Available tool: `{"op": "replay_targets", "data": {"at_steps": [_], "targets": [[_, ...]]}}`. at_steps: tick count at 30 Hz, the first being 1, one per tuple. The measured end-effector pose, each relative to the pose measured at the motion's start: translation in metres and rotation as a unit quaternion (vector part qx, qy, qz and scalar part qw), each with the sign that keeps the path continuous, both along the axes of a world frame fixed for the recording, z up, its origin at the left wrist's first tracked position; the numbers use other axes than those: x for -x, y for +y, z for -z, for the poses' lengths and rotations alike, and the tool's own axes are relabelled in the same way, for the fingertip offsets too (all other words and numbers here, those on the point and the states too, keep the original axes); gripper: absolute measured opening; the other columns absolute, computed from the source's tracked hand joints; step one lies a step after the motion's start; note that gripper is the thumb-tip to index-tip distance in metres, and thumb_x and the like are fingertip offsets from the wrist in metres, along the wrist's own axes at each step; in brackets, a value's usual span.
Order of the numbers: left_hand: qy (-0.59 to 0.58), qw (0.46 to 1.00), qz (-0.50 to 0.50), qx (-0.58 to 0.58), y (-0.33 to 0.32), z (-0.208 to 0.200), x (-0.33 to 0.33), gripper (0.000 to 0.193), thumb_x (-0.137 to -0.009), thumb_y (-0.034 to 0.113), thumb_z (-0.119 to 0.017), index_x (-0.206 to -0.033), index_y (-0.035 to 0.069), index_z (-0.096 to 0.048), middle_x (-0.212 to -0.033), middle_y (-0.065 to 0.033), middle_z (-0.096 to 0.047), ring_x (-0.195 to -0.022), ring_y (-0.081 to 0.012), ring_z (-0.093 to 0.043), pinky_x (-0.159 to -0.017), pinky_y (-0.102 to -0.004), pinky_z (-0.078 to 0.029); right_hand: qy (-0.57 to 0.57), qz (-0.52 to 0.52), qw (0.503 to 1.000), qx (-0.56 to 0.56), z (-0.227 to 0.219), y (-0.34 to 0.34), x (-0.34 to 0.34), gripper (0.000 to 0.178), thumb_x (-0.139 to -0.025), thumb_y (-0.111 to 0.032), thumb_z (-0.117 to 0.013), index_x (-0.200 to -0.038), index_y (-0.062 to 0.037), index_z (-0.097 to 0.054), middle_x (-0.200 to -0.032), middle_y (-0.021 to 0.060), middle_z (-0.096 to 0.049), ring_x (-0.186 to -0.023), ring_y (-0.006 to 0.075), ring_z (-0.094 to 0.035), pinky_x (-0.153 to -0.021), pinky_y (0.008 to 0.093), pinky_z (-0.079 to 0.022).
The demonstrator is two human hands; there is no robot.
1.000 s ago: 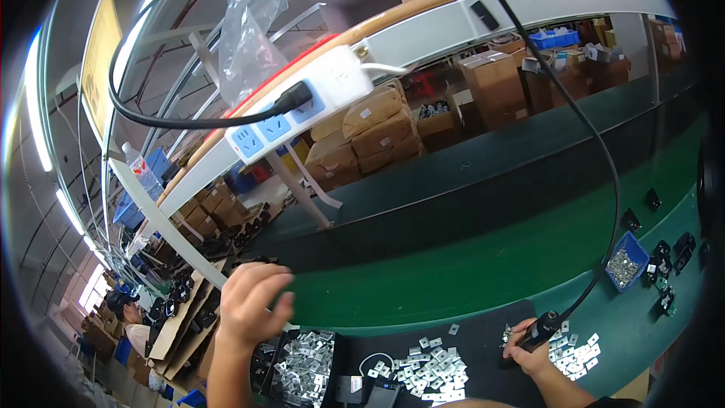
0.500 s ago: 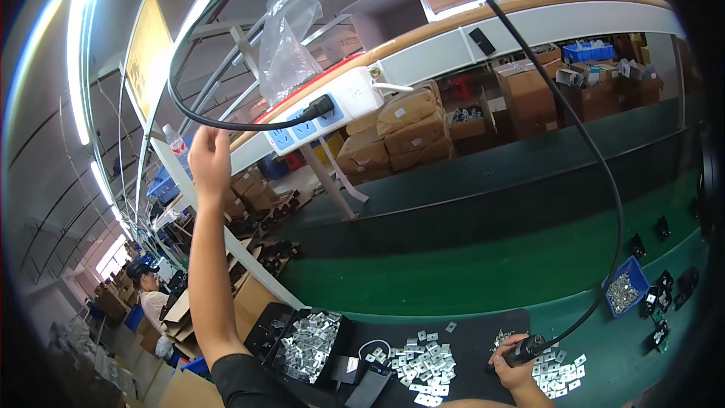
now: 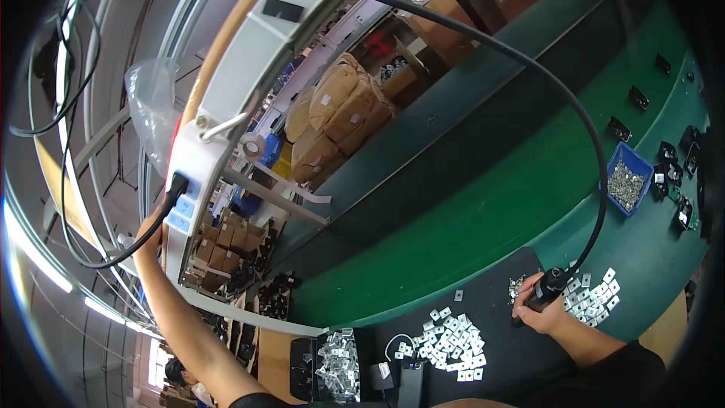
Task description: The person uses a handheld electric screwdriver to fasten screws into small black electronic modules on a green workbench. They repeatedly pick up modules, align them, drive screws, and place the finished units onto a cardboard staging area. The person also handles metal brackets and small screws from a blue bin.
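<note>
My right hand (image 3: 550, 313) is wrapped round a black electric screwdriver (image 3: 545, 292), held over the dark mat beside small screws (image 3: 516, 289). A thick black cord rises from the tool. My left arm reaches up on the left, and my left hand (image 3: 151, 233) is against the near end of the white power strip (image 3: 198, 162), its fingers mostly hidden behind the cord and strip. A black plug (image 3: 178, 183) sits in a blue socket. Small silver plates (image 3: 451, 344) lie scattered on the mat, with more plates (image 3: 596, 298) right of the screwdriver.
A black bin of metal parts (image 3: 338, 366) stands at the lower left of the mat. A blue tray of small metal pieces (image 3: 627, 185) sits on the right, near several black parts (image 3: 683, 213). The black cord (image 3: 521, 57) arches overhead. Wrapped packages (image 3: 340, 113) lie beyond the green bench.
The view has turned and tilted, so the power strip now stands steeply at the left. My left hand has gone from beside the strip to against its near end. The screwdriver stays in my right hand.
</note>
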State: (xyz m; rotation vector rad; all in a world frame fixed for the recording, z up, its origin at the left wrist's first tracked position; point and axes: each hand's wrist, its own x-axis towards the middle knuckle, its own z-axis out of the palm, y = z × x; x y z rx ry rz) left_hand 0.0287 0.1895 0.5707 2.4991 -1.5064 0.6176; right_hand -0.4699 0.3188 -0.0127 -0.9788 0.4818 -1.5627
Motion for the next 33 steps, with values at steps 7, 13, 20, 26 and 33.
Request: {"op": "replay_targets", "data": {"at_steps": [7,13,20,26,33], "targets": [[0.117,0.991,-0.023,0.055,0.006,0.01,0.041,0.044,-0.093,0.04,-0.043,-0.098,0.0,-0.061,-0.084,-0.015,-0.059,-0.068,-0.0198,-0.056,-0.058,-0.0328,-0.047,-0.011,0.031,0.999,-0.015,0.006,0.0,0.003,0.039,-0.074,0.007,-0.066,-0.105,-0.0018,-0.043,-0.073,0.0087,-0.06,-0.066,0.0127,-0.061,-0.061,0.0266,-0.049],[-0.126,0.989,0.071,0.018,-0.008,-0.003,-0.025,0.042,-0.092,0.034,-0.042,-0.111,-0.001,-0.057,-0.098,-0.0225,-0.063,-0.091,-0.0278,-0.061,-0.083,-0.0356,-0.046,-0.007,0.007,1.0,-0.005,0.007,-0.001,0.0,0.041,-0.076,0.005,-0.064,-0.108,-0.0026,-0.039,-0.071,0.0093,-0.057,-0.064,0.0148,-0.061,-0.061,0.0286,-0.052],[-0.119,0.977,0.133,0.114,-0.007,0.014,-0.019,0.041,-0.085,0.034,-0.055,-0.101,-0.003,-0.059,-0.089,-0.0229,-0.065,-0.087,-0.029,-0.064,-0.078,-0.0388,-0.048,0.009,0.029,0.999,-0.031,0.003,0.001,-0.004,0.038,-0.077,-0.008,-0.065,-0.105,-0.0047,-0.039,-0.069,0.0059,-0.055,-0.06,0.0142,-0.059,-0.06,0.0287,-0.052],[-0.159,0.963,0.065,0.207,-0.006,0.034,0.045,0.059,-0.069,0.049,-0.073,-0.09,-0.004,-0.055,-0.087,-0.0249,-0.064,-0.086,-0.0377,-0.064,-0.076,-0.0403,-0.049,0.012,0.059,0.998,-0.031,0.007,0.002,-0.003,0.04,-0.076,-0.008,-0.065,-0.106,-0.0039,-0.039,-0.066,0.0077,-0.056,-0.057,0.015,-0.058,-0.057,0.0267,-0.051],[-0.234,0.948,0.039,0.214,-0.001,0.03,0.035,0.065,-0.066,0.058,-0.074,-0.089,0.001,-0.055,-0.091,-0.0213,-0.064,-0.091,-0.038,-0.062,-0.079,-0.043,-0.048,0.022,0.059,0.997,-0.038,0.004,-0.002,-0.006,0.044,-0.077,-0.019,-0.071,-0.105,-0.005,-0.039,-0.065,0.0053,-0.054,-0.055,0.0139,-0.057,-0.058,0.0269,-0.051]]}}
